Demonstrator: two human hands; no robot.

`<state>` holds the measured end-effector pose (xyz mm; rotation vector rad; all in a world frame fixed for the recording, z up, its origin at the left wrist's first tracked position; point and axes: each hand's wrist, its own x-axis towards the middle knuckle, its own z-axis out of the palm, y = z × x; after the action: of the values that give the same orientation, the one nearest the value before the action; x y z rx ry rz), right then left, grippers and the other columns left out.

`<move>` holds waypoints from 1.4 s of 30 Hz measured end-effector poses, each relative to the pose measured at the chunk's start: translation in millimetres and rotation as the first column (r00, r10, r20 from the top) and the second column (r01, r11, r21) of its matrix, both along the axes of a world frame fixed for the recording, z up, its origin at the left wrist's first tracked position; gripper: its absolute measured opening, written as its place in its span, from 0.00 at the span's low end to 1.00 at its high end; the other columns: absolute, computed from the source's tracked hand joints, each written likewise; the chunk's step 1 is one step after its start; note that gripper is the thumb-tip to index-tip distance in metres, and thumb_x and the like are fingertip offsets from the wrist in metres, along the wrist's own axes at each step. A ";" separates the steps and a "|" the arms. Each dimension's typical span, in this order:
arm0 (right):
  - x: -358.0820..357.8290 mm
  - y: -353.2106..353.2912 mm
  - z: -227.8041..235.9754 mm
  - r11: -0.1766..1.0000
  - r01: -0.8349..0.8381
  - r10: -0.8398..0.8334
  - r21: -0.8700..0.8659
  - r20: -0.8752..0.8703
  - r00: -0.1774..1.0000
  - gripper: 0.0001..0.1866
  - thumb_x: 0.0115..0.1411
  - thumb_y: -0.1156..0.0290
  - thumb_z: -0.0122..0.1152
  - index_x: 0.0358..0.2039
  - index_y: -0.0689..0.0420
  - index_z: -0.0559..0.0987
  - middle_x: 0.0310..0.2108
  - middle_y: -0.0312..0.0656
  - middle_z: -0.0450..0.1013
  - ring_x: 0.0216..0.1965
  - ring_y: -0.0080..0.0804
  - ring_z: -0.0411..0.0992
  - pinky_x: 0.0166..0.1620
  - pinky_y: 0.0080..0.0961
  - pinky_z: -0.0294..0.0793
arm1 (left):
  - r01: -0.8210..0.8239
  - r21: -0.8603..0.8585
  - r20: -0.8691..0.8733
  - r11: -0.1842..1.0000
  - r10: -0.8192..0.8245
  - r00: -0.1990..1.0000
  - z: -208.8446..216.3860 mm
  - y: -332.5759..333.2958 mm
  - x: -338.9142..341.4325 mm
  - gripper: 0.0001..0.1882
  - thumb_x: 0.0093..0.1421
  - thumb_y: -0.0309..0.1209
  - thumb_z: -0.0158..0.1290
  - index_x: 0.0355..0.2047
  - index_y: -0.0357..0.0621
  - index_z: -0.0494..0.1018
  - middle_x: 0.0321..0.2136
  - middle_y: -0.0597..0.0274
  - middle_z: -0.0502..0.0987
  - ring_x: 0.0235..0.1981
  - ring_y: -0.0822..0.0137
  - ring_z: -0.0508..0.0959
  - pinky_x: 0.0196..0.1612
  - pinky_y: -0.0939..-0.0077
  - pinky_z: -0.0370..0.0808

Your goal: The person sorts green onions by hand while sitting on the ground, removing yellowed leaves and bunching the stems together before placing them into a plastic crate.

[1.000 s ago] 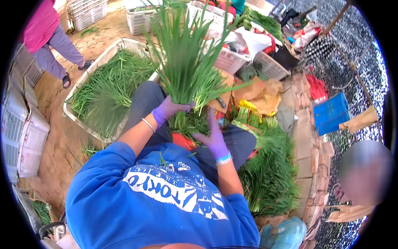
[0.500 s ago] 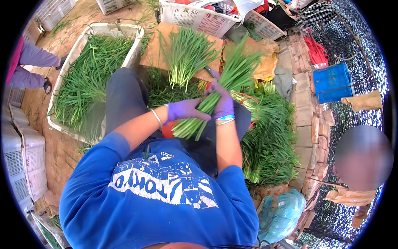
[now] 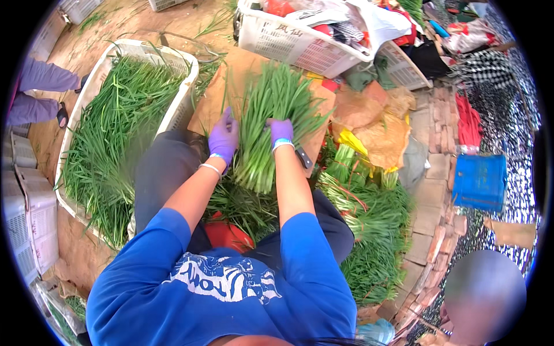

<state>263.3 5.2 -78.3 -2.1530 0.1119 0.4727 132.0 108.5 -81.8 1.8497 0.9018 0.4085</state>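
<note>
A broad pile of garlic chives (image 3: pixel 262 164) lies on a tan board (image 3: pixel 242 60), pale stem ends toward me and green tips away. My left hand (image 3: pixel 224 138), in a purple glove, is at the pile's left edge, fingers stretched out and holding nothing. From the right, my purple-gloved right hand (image 3: pixel 281 132) is closed on chives at the top of the pile, its fingertips partly hidden among leaves. A knife (image 3: pixel 303 157) with a dark handle lies at the board's right edge, beside my right wrist.
On the left stands a white crate (image 3: pixel 187 98) full of loose chives. Tied chive bundles (image 3: pixel 375 242) are stacked at the right, next to a brick edging (image 3: pixel 424 216). Beyond the board is a white crate of cloths and bags (image 3: pixel 306 46). A red object (image 3: pixel 228 233) shows between my legs.
The bunch held over my lap has gone forward onto the board with the other chives. Both hands have moved away from me, and my left hand has separated from the bunch. The view has shifted.
</note>
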 end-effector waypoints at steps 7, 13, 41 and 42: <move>-15.1 15.7 12.6 0.981 0.035 -0.023 -0.191 0.066 0.998 0.28 0.35 0.64 0.56 0.36 0.70 0.70 0.34 0.62 0.69 0.39 0.52 0.69 0.42 0.33 0.66 | 0.190 0.356 -0.102 0.915 -0.164 0.981 4.1 70.6 67.0 0.26 0.51 0.29 0.42 0.53 0.59 0.57 0.34 0.53 0.74 0.35 0.54 0.73 0.38 0.65 0.70; -18.4 17.5 25.2 0.985 0.003 0.002 -0.174 0.027 1.000 0.27 0.40 0.64 0.52 0.42 0.62 0.67 0.35 0.58 0.70 0.38 0.53 0.68 0.43 0.37 0.66 | 0.619 0.434 -0.655 0.655 -0.243 0.716 18.6 84.3 89.8 0.33 0.50 0.30 0.47 0.57 0.61 0.50 0.34 0.51 0.73 0.34 0.53 0.73 0.42 0.66 0.67; -18.1 14.8 23.2 0.989 -0.030 0.027 -0.145 -0.024 0.999 0.28 0.39 0.63 0.57 0.40 0.68 0.68 0.38 0.59 0.69 0.41 0.52 0.68 0.45 0.34 0.65 | 0.516 0.681 -0.185 0.520 -0.560 0.808 93.9 104.7 18.5 0.38 0.48 0.39 0.53 0.58 0.50 0.48 0.37 0.42 0.70 0.33 0.50 0.73 0.40 0.65 0.70; -12.4 14.8 16.5 0.989 -0.042 0.037 -0.143 -0.040 0.999 0.29 0.40 0.63 0.58 0.41 0.67 0.67 0.39 0.59 0.68 0.41 0.51 0.68 0.46 0.34 0.64 | 0.765 0.128 -0.514 0.632 -0.617 0.596 106.2 63.3 9.3 0.46 0.47 0.44 0.55 0.59 0.42 0.42 0.43 0.37 0.66 0.44 0.49 0.69 0.47 0.67 0.66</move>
<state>250.9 20.1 -61.8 -2.2918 0.1272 0.5420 141.4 171.8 24.4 2.5003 0.2790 -0.4002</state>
